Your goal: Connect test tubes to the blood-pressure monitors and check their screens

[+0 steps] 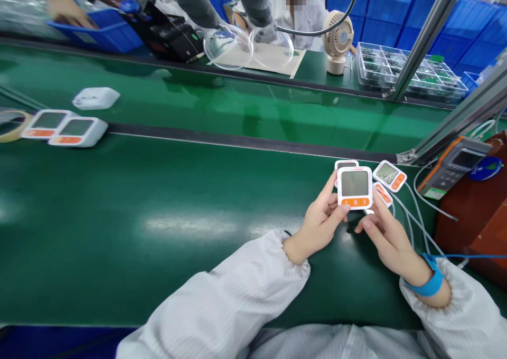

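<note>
A white device with a blank grey screen and orange buttons is held upright between thumb and fingers of my left hand. My right hand is at the device's right lower side, its fingers curled and thumb apart from the index finger; whether it touches the device is unclear. Behind the held device, another white device shows partly. A smaller device with digits on its screen lies to the right, and one with orange buttons lies below it, partly hidden. White cables run from them.
Two white devices and a tape roll sit at the left, with another white piece on the green strip beyond. A grey-orange meter leans at the right near a metal post. Across the bench are people and a fan.
</note>
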### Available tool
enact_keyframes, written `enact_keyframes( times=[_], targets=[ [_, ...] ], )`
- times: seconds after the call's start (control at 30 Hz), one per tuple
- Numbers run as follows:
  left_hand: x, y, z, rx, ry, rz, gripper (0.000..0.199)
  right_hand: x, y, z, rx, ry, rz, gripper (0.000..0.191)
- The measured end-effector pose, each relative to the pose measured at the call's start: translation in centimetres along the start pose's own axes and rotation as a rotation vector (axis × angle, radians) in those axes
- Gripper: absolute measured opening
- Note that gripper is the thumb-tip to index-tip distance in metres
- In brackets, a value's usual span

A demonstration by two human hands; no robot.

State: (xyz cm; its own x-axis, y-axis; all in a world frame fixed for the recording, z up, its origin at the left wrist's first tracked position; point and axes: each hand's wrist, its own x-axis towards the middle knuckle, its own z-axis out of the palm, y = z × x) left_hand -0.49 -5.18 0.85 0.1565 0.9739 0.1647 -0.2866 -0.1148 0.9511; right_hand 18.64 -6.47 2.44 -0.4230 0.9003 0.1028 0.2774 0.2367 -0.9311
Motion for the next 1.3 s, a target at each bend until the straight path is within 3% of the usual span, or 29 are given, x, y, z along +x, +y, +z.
enact_keyframes(
  times=[0.27,0.9,1.17,1.3],
  targets=[
    [0.0,0.3,0.1,0.018,-0.007,0.032,0.081,-0.1,0.3,-0.2,-0.021,-0.004,-0.012,0.067],
    [-0.1,0.3,0.2,-0.051,-0.06,0.044,0.079,0.1,-0.6,0.3,0.109,0.158,-0.053,0.049],
    [-0.9,-0.4,0.4,-0.035,-0.158,-0.055,0.087,0.2,-0.6,0.0,0.085,0.193,0.04,0.055],
    [0.3,0.3,-0.7,0.206,-0.1,0.147,0.066,0.3,-0.7,0.1,0.134,0.217,0.082,0.059]
  ],
)
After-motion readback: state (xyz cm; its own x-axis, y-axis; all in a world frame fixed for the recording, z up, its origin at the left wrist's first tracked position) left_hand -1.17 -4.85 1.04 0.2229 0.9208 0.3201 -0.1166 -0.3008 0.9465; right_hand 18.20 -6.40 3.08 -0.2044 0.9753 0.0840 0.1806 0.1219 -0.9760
